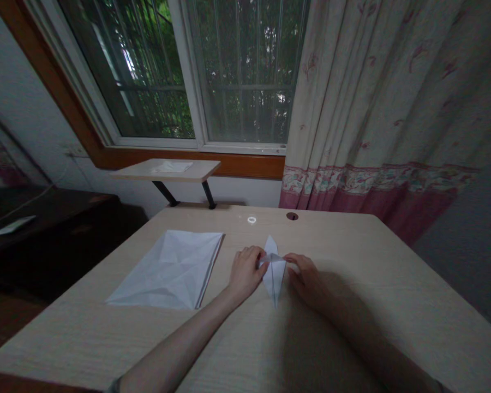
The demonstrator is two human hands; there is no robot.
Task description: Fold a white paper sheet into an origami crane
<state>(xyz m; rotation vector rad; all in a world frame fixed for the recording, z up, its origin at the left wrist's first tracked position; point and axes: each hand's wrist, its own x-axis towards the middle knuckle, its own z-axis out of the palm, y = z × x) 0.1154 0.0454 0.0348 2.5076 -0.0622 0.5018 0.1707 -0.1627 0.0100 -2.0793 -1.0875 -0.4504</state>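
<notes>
A narrow piece of folded white paper (pixel 275 281), pointed at its far and near ends, lies on the table between my hands. Its middle is raised in a short cross-wise flap. My left hand (pixel 246 268) is closed on the left edge of this flap, thumb and fingers pinching it. From the other side, my right hand (pixel 309 277) has its fingertips on the flap's right edge, fingers bent. Both forearms come in from the near side of the table.
A stack of creased white paper sheets (pixel 172 267) lies left of my hands on the wooden table (pixel 237 338). Behind it stands a small raised shelf (pixel 137 170) bearing a white paper (pixel 182 166). A round cable hole (pixel 292 216) and a small white ring (pixel 251 220) are near the far edge.
</notes>
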